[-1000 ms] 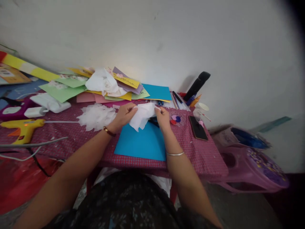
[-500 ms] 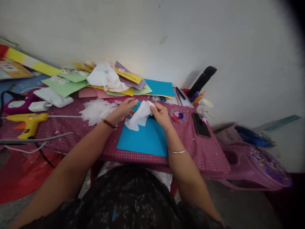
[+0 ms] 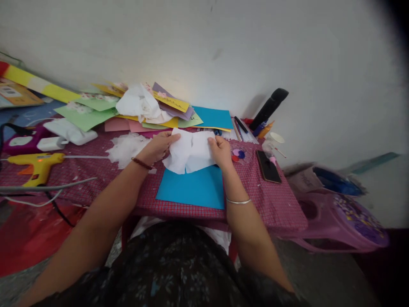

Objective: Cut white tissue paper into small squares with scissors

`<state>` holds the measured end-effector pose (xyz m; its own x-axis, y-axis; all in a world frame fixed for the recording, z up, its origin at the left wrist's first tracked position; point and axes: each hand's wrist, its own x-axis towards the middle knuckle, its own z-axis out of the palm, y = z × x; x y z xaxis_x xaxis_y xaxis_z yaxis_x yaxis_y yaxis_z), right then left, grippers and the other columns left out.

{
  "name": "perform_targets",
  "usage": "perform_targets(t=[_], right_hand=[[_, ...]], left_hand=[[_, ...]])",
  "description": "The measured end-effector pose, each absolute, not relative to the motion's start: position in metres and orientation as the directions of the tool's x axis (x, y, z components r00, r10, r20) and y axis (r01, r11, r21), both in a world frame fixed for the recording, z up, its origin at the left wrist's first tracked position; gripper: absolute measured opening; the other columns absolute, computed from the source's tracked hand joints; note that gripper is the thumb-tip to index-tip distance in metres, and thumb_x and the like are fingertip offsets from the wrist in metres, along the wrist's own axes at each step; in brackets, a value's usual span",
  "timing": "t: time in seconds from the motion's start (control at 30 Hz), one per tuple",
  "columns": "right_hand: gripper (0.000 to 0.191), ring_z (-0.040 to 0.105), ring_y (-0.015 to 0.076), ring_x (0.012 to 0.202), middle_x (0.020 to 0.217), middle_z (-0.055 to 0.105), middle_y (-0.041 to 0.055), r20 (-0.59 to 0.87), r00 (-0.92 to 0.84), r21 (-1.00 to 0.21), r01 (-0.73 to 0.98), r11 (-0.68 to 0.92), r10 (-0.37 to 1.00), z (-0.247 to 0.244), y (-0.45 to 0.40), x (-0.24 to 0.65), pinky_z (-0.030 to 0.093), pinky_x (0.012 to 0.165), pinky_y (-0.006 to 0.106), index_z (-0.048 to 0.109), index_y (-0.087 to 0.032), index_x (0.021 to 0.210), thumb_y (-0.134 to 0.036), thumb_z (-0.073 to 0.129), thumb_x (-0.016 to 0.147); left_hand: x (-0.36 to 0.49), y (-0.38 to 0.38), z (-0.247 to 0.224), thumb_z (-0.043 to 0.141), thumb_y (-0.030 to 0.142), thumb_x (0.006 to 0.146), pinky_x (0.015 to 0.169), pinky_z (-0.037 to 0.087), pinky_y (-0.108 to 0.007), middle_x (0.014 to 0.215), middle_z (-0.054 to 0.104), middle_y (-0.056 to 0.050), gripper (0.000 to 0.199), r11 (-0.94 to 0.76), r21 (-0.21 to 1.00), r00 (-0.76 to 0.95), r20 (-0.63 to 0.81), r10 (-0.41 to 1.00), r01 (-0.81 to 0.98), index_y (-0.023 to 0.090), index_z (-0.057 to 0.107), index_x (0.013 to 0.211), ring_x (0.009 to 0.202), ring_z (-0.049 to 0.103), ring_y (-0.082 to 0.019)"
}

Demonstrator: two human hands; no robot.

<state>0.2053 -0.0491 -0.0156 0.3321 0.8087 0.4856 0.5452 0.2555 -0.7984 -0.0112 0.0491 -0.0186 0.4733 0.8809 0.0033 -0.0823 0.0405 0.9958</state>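
Observation:
A thin white tissue point(image 3: 193, 155) is stretched between my hands, with slits in its upper and lower edges near the middle. My left hand point(image 3: 162, 144) pinches its left side, thumb on top. At the right edge my right hand point(image 3: 221, 150) grips it the same way. Beneath the tissue lies a blue sheet of paper point(image 3: 191, 189), its far part hidden. Left of my left hand is a heap of white fluffy scraps point(image 3: 126, 149). Beyond it sits a crumpled white tissue point(image 3: 139, 104) on a pile of coloured cards point(image 3: 174, 102).
A yellow glue gun point(image 3: 38, 166) lies at the left by a purple power strip point(image 3: 24, 138) and cables. To the right are a paint palette point(image 3: 239, 155), a phone point(image 3: 268, 166) and several pens point(image 3: 239, 125). A pink stool point(image 3: 338, 226) stands beyond the table's right edge.
The tissue has gone from hanging bunched in my right hand to spread wide. My left hand, earlier free with fingers apart, has taken hold of its left side.

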Motion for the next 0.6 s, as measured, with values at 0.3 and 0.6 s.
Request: perform_targets(t=[0.3, 0.6], right_hand=[[0.037, 0.033, 0.0137, 0.057, 0.054, 0.028, -0.0074, 0.478, 0.524, -0.826, 0.542, 0.157, 0.705, -0.017, -0.044, 0.230, 0.022, 0.057, 0.029, 0.031, -0.024, 0.058, -0.028, 0.053, 0.088], [0.025, 0.051, 0.0154, 0.060, 0.059, 0.049, -0.0045, 0.395, 0.405, -0.896, 0.367, 0.249, 0.825, -0.018, -0.047, 0.214, 0.039, 0.054, 0.026, 0.053, -0.023, 0.070, -0.043, 0.053, 0.086]], left_hand=[[-0.014, 0.062, -0.020, 0.062, 0.027, 0.083, 0.056, 0.038, -0.022, 0.067, 0.063, -0.003, 0.022, -0.120, 0.993, 0.198, 0.119, 0.973, -0.007, 0.015, 0.064, 0.064, 0.059, 0.051, -0.011], [-0.001, 0.047, -0.023, 0.068, 0.036, 0.082, 0.068, 0.051, -0.027, 0.089, 0.066, -0.005, 0.022, 0.077, 0.994, 0.361, -0.044, 0.931, -0.076, 0.018, 0.059, 0.092, 0.072, 0.064, -0.014]])
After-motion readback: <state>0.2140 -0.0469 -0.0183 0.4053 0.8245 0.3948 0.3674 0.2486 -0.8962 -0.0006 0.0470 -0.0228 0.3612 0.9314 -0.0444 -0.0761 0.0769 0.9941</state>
